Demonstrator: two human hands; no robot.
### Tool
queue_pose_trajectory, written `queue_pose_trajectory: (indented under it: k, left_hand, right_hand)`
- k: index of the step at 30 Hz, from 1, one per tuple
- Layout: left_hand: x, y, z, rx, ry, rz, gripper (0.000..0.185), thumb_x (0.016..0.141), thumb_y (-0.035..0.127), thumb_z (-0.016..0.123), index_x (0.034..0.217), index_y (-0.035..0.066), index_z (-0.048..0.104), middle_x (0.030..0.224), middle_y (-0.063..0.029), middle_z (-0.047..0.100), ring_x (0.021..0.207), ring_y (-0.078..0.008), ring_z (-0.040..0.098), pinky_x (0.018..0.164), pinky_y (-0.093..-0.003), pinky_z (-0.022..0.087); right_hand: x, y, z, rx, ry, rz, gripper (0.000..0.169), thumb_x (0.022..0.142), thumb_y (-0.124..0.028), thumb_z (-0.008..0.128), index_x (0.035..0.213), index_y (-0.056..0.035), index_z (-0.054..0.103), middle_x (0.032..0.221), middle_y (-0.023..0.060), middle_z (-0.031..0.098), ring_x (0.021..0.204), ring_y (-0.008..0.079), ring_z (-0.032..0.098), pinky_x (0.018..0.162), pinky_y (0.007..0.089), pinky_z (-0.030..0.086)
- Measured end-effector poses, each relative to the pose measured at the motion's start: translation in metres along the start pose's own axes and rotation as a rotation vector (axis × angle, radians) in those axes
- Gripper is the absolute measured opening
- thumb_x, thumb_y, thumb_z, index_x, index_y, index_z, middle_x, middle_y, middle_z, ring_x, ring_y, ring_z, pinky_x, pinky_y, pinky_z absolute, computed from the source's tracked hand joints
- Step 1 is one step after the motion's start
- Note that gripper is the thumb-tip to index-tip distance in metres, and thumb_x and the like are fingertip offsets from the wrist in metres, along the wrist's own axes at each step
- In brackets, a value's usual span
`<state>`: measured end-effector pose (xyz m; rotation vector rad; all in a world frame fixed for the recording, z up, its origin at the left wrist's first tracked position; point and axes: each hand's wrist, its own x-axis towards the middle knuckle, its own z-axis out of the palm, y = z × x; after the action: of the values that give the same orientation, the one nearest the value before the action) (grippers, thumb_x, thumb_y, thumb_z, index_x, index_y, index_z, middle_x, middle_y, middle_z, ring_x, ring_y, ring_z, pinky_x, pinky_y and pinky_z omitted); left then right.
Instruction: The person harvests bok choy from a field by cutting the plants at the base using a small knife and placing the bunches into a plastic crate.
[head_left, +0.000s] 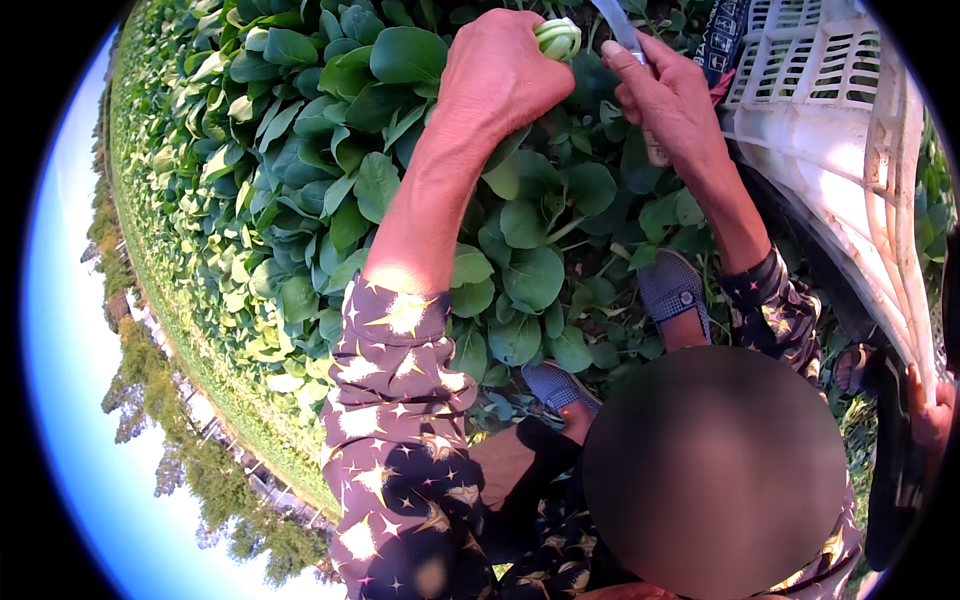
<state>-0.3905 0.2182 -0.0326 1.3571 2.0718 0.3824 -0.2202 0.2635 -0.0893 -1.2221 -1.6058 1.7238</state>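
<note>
My left hand (502, 71) is closed around a head of leafy greens, which looks like bok choy. Its pale green stem base (559, 39) pokes out beyond my thumb side, and its leaves are mostly hidden under the hand. To the right, my right hand (667, 97) grips a knife by its light-coloured handle (655, 148). The knife blade (616, 21) points up past my thumb, near the stem base but apart from it, and its tip runs out of the frame. Low green plants (532, 277) grow below and between my hands.
A white slatted plastic crate (806, 127) stands at the right, with another person's hand (934, 409) at its lower edge. Beside it is a dark printed package (724, 37). Dense leafy rows (300, 150) spread leftward. My checked shoes (671, 289) are among the plants.
</note>
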Motion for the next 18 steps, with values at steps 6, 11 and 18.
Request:
queue_pose_trajectory:
  k: [6,11,18]
  left_hand:
    - [-0.023,-0.094,0.030,0.898,0.023,-0.033,0.030,0.071,0.003,0.068,0.100,0.000,0.066,0.133,-0.0214,0.049,0.077,-0.0384,0.070,0.067,-0.0447,0.057]
    - [-0.062,-0.119,0.039,0.789,0.050,-0.083,0.033,0.078,0.002,0.064,0.111,-0.002,0.059,0.138,-0.0200,0.043,0.072,-0.0364,0.071,0.066,-0.0448,0.058]
    - [-0.070,-0.143,0.022,0.630,0.107,-0.066,0.028,0.078,0.004,0.062,0.106,0.003,0.064,0.135,-0.0207,0.046,0.079,-0.0428,0.068,0.074,-0.0509,0.055]
  right_hand:
    - [0.031,0.057,0.060,-0.316,-0.142,-0.207,0.029,0.092,-0.022,0.054,0.101,0.0045,0.062,0.074,0.0254,0.063,0.075,0.0438,0.063,0.071,0.0500,0.047]
    - [0.047,0.071,0.092,-0.319,-0.277,-0.241,0.028,0.089,-0.019,0.054,0.099,0.0049,0.064,0.076,0.0265,0.064,0.078,0.0455,0.062,0.076,0.0515,0.048]
    - [0.049,0.071,0.114,-0.493,-0.299,-0.333,0.026,0.087,-0.016,0.055,0.101,0.0038,0.064,0.086,0.0262,0.065,0.086,0.0469,0.062,0.079,0.0516,0.050]
